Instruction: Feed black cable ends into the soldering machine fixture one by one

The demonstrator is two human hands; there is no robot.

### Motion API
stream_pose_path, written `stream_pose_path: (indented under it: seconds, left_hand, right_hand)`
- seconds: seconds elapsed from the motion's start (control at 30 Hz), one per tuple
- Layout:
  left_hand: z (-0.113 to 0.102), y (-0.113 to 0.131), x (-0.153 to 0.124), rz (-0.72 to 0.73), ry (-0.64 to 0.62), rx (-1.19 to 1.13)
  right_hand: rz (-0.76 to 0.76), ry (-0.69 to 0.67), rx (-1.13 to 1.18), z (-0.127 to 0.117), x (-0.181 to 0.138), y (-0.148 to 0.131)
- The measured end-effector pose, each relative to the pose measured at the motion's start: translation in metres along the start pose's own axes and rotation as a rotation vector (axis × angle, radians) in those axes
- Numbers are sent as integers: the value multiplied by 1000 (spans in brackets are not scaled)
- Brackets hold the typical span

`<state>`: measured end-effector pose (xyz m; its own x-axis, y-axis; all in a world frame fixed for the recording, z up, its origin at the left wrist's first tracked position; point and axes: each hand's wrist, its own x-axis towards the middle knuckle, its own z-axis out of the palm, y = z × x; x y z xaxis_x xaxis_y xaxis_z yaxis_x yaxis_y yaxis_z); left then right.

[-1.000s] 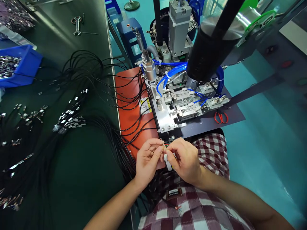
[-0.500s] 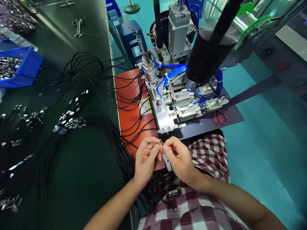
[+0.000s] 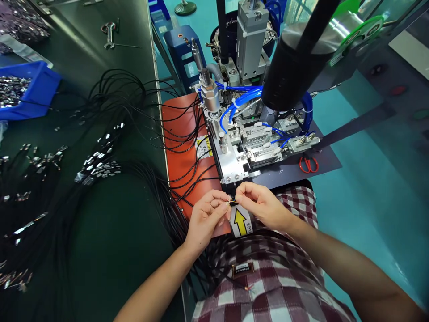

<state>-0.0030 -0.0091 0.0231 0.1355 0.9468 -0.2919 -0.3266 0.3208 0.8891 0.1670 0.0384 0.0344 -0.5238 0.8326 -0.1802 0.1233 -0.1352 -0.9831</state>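
Now both hands sit nearer the front edge of the metal fixture [image 3: 234,167] than a second ago. The right hand [image 3: 263,206] has moved off a yellow arrow label [image 3: 240,222], which now shows in full. The left hand [image 3: 206,217] meets it fingertip to fingertip. Each grip is pinched shut on a thin cable end [image 3: 231,202], held between them just above the label, by the near corner of the orange mat [image 3: 181,134]. Loose black cables [image 3: 140,174] spread over the left of the bench [image 3: 100,255].
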Motion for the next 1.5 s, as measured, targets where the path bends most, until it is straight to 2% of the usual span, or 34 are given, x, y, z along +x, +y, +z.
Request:
stream_pose_path:
  seconds: [0.17,0.23,0.3,0.43,0.53,0.7,0.93,1.2,1.33,1.4,1.5]
  left_hand:
    - [2,-2,-1,63,44,-39]
    - [3,-3,-1,87,67,-68]
    - [4,-4,-1,103,86,-93]
    - [4,-2,0,100,79,-114]
    - [3,1,0,85,45,-120]
    - [3,3,1,69,40,-119]
    - [4,4,1,43,69,-86]
    - [3,1,0,64,67,-101]
    - [4,0,1,88,79,-113]
    - [6,-1,0,117,97,-136]
    - [7,-2,-1,162,140,-151]
  right_hand:
    - [-237,244,-301,17,-9,2]
    - [-292,313,-311,28,-12,5]
    - [-278,345,-237,37,-13,8]
    - [-255,365,-190,39,-10,9]
    - [-253,318,-221,31,-8,7]
    - [-148,249,-86,27,-6,8]
    - [-128,304,-48,30,-8,12]
    - [-245,400,-146,33,-6,6]
    - [-238,418,-162,40,-6,5]
    - [-202,424,-91,47,-7,5]
    - [-92,407,178,59,-8,4]
